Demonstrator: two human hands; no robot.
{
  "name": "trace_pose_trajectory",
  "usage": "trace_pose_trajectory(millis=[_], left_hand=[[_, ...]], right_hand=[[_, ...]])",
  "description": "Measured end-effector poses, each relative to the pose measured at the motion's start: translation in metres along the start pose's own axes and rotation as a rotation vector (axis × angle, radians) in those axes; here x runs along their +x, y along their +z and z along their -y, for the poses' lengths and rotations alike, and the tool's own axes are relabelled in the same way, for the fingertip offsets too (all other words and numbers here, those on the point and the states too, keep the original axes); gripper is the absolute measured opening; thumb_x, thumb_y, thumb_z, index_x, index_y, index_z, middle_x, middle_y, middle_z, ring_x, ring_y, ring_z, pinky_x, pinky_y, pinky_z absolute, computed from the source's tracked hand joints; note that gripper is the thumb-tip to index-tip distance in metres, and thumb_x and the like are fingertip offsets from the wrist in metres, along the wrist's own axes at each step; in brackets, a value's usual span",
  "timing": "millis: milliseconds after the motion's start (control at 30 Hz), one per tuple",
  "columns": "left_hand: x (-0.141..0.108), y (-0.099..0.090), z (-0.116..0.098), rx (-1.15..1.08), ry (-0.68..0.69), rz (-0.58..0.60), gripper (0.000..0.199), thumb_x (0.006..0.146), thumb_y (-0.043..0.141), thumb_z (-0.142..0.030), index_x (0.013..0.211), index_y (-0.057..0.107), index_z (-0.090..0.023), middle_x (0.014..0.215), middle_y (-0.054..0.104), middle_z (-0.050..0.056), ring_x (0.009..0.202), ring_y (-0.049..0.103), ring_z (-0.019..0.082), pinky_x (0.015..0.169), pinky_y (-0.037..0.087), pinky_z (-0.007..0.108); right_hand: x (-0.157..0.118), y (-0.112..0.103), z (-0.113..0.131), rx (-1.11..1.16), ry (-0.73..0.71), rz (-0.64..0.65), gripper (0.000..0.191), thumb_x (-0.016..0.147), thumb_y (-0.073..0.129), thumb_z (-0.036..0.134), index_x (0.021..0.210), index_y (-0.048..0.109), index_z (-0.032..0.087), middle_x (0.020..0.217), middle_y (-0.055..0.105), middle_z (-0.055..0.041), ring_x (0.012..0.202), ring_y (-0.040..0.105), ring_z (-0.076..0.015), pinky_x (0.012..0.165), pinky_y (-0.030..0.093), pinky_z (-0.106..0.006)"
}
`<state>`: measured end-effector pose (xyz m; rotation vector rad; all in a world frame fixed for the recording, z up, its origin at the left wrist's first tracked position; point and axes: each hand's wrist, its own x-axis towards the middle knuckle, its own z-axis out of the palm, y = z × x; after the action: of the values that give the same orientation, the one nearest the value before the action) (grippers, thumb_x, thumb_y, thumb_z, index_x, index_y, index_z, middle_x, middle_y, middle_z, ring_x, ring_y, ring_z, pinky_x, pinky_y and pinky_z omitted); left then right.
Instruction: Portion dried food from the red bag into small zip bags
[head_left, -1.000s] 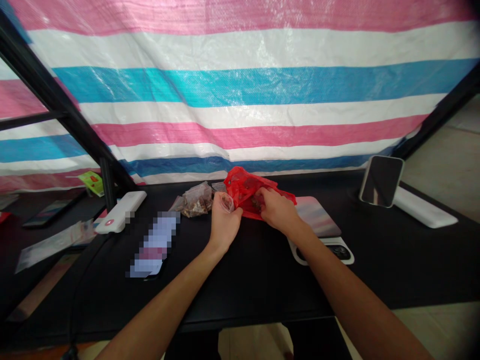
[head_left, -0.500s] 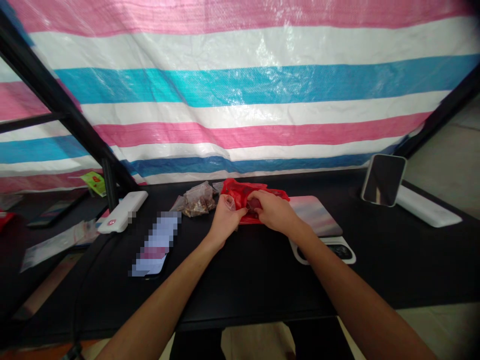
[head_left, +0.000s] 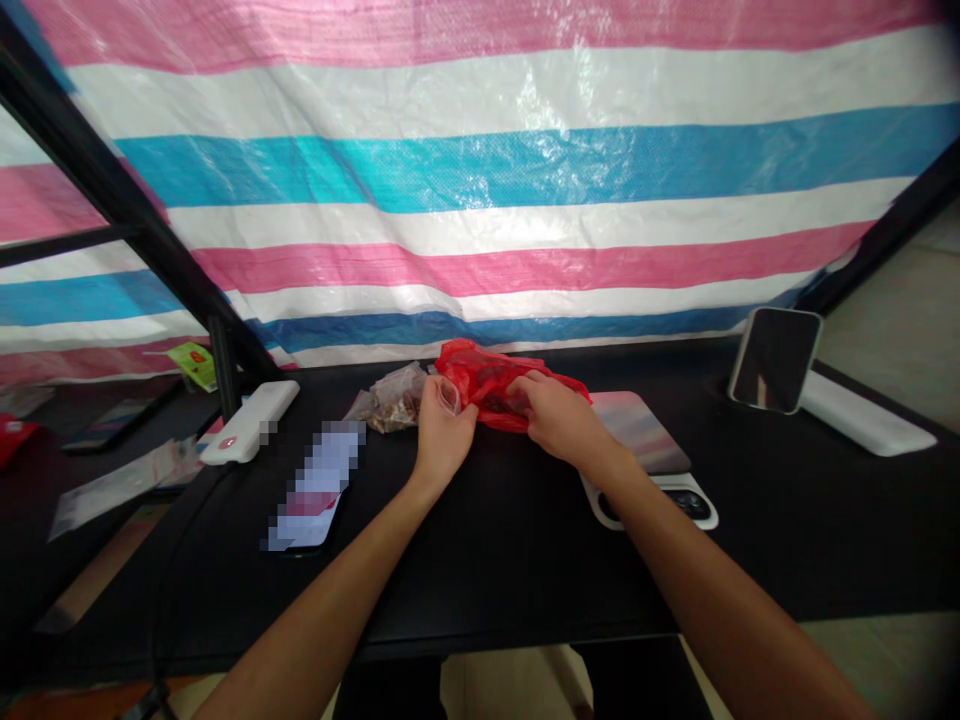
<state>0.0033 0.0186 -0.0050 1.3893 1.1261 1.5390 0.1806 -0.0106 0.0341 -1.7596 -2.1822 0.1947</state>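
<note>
A crumpled red plastic bag [head_left: 487, 385] lies on the black table [head_left: 480, 560], with dark contents showing through it. My right hand [head_left: 559, 420] grips its near right side. My left hand [head_left: 444, 430] stands just left of the bag, pinching a small piece of clear plastic [head_left: 448, 396] between its fingers. Beyond that hand, a clear bag of brown food pieces [head_left: 391, 400] lies close to the red bag. My left hand does not appear to touch that clear bag.
A pixelated phone [head_left: 315, 488] and a white power bank [head_left: 247, 422] lie left of my hands. To the right are a pastel pad [head_left: 641, 430], a white-rimmed device [head_left: 660, 500], and a phone on a stand [head_left: 775, 360]. A striped tarp [head_left: 480, 180] hangs behind the table.
My hands have moved slightly apart, with the right hand drawn rightward. The red bag is bunched higher and further left of my right hand.
</note>
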Motion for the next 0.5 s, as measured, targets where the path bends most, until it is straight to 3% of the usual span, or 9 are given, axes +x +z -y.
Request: trace_pose_trajectory(millis=[133, 300, 500], left_hand=[[-0.0025, 0.0019, 0.0053, 0.039, 0.078, 0.054, 0.037, 0.064, 0.057, 0.008, 0.084, 0.045, -0.022, 0.078, 0.049, -0.007, 0.071, 0.049, 0.010, 0.072, 0.041, 0.023], [-0.0043, 0.0040, 0.0104, -0.106, -0.029, 0.197, 0.039, 0.063, 0.050, 0.006, 0.091, 0.047, -0.022, 0.084, 0.055, -0.005, 0.078, 0.055, 0.011, 0.079, 0.045, 0.024], [-0.0021, 0.0042, 0.0103, -0.184, -0.166, 0.169, 0.040, 0.063, 0.052, 0.001, 0.097, 0.050, -0.021, 0.093, 0.062, -0.002, 0.086, 0.062, 0.013, 0.084, 0.049, 0.025]], right_hand=[[-0.0011, 0.0006, 0.0031, -0.058, 0.034, 0.049, 0.033, 0.086, 0.059, 0.008, 0.115, 0.066, 0.022, 0.126, 0.067, -0.0093, 0.114, 0.065, -0.0242, 0.093, 0.046, -0.032], [-0.0024, -0.0008, 0.0055, -0.130, 0.052, 0.065, 0.028, 0.096, 0.063, 0.025, 0.123, 0.064, 0.020, 0.125, 0.069, -0.0122, 0.114, 0.067, -0.0279, 0.091, 0.048, -0.035], [-0.0027, -0.0016, 0.0072, -0.136, 0.061, 0.064, 0.027, 0.097, 0.064, 0.032, 0.123, 0.063, 0.023, 0.127, 0.070, -0.0095, 0.110, 0.069, -0.0271, 0.089, 0.048, -0.036]])
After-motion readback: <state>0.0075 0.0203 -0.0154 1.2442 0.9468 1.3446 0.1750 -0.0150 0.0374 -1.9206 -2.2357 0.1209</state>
